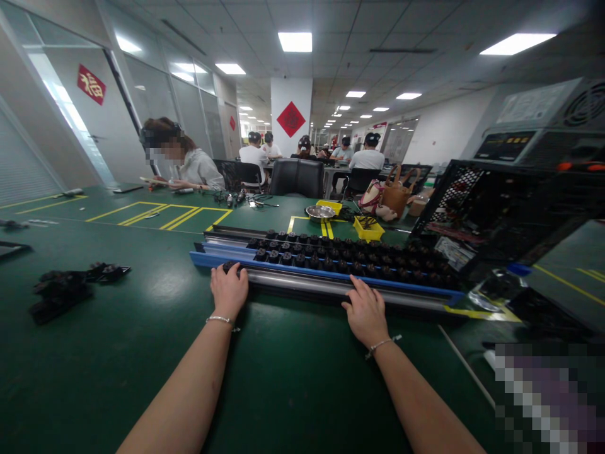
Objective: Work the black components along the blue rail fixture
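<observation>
Across the green table lie long rails side by side, with blue edge strips (pixel 201 259) and rows of small black round parts (pixel 286 258) standing on them. At the front is a silver-grey metal rail (pixel 293 282). My left hand (pixel 229 291) is at its left end, fingers closed around a small black part (pixel 230 266) like those in the rows. Farther right, my right hand (pixel 367 309) rests on the rail's near side with its fingers stretched onto it. The fingertips partly hide the rail there.
Loose black parts (pixel 61 290) lie at the left. Behind the rails are a metal bowl (pixel 320 212) and a yellow tray (pixel 368 229). An open computer case (pixel 477 208) and a clear bottle (pixel 501 289) stand at the right. A person (pixel 198 165) sits across the table.
</observation>
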Demonstrator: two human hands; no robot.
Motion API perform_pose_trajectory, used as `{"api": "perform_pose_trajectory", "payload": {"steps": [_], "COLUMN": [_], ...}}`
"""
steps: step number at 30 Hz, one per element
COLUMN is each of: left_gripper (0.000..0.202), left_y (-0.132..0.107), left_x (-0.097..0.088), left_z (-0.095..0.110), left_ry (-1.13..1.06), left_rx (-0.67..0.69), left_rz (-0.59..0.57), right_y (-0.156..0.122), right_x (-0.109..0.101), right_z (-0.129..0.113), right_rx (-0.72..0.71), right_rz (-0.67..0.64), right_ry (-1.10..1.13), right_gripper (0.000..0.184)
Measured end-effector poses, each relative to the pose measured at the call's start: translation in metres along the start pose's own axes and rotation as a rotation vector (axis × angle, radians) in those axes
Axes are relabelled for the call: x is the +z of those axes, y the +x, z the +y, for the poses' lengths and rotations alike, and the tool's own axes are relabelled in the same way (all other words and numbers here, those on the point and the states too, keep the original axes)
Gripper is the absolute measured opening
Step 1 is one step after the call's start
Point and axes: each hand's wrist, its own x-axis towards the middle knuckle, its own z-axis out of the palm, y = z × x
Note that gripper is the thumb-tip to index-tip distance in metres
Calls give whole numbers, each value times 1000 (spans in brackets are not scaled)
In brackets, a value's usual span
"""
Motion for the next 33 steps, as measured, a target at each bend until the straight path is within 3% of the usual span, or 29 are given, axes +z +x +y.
{"api": "perform_pose_trajectory", "payload": {"steps": [13, 20, 24, 30, 33], "left_gripper": [46, 49, 50, 51, 56], "left_y": [5, 19, 40, 71, 74], "left_x": [2, -5, -20, -54, -66], "left_z": [-6, -29, -72, -176, -213], "left_ry": [17, 47, 149, 348, 383], "left_rx": [15, -41, -91, -295, -303], "left_rz": [8, 92, 149, 142, 154], "right_y": [-1, -1, -1, -1, 0], "right_x": [0, 1, 2, -1, -5], "right_z": [0, 2, 2, 1, -1], "right_rx": [-1, -9, -7, -1, 19], "right_rz": [2, 19, 14, 50, 42], "right_ry": [-8, -5, -8, 23, 47], "right_gripper": [12, 11, 11, 12, 17]}}
